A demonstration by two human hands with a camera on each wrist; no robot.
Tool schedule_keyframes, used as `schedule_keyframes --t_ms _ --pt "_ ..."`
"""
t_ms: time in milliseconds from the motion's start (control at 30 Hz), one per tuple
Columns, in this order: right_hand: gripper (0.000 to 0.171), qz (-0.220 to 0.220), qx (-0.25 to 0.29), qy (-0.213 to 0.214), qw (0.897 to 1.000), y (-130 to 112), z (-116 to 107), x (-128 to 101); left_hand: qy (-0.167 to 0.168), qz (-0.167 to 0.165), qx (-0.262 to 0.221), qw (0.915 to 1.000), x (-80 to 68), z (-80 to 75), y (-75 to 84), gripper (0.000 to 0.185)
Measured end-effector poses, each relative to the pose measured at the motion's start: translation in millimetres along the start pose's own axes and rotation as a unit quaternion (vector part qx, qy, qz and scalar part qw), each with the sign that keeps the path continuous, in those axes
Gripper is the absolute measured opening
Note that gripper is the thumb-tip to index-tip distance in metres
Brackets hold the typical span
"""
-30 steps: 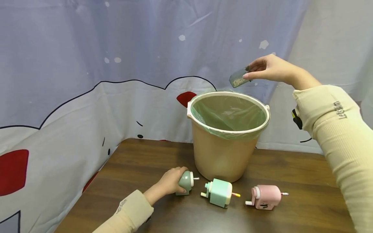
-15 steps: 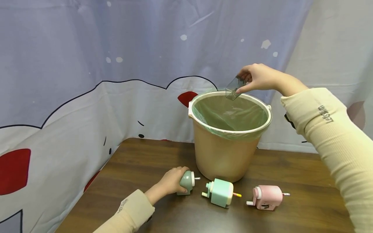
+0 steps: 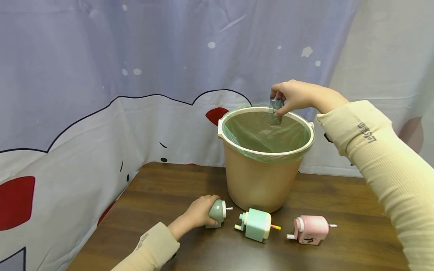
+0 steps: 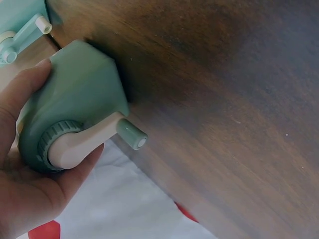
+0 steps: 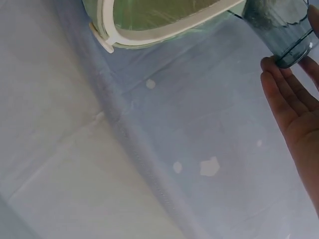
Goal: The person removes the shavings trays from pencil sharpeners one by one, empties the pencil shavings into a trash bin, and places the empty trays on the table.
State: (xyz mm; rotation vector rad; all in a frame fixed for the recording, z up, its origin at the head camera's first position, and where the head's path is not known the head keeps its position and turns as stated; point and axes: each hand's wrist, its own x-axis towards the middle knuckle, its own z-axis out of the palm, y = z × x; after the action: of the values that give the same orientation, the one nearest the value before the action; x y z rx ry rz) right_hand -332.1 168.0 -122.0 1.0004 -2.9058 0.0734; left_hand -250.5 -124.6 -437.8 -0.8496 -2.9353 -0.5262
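R hand pinches clear tray, tipped mouth-down over far rim of bin. L hand wraps green sharpener on worktop, fingers curled round body, crank poking out past the grip. Risk, my read: tray sits close to the rim, so shavings could drop outside the liner; thin pinch might slip & tray falls in. Mint sharpener & pink one lie R of L grip, untouched.

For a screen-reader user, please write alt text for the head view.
A right hand tips a clear tray over a lined beige bin; the left hand grips a green sharpener on the table.
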Motion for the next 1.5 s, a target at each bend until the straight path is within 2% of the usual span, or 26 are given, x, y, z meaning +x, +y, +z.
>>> schedule_keyframes --t_ms 400,567,800,1033,1300,1500 --pt "0.043 -0.061 -0.038 -0.024 0.997 -2.4 6.1 1.6 0.004 0.000 -0.001 1.0000 -1.3 0.0 -0.5 0.069" --pt "0.045 -0.063 -0.089 -0.038 0.993 -7.4 9.1 1.4 0.004 -0.001 -0.001 1.0000 -0.9 0.5 -0.3 0.069" --pt "0.041 -0.051 -0.167 -0.061 0.983 -19.3 12.3 -0.9 0.003 0.003 -0.005 1.0000 -0.4 1.2 0.0 0.069" --pt "0.037 -0.071 -0.230 -0.054 0.969 -28.5 11.6 0.5 0.007 0.007 -0.005 0.9999 1.9 0.1 -0.6 0.069" --pt "0.045 -0.074 -0.200 -0.029 0.977 -27.1 16.8 -3.0 0.004 -0.001 -0.010 0.9999 -1.7 0.5 -0.8 0.070" --pt "0.042 -0.094 -0.213 0.015 0.972 -21.0 21.8 -5.9 0.004 0.000 -0.014 0.9999 -2.7 -0.4 -0.9 0.070"
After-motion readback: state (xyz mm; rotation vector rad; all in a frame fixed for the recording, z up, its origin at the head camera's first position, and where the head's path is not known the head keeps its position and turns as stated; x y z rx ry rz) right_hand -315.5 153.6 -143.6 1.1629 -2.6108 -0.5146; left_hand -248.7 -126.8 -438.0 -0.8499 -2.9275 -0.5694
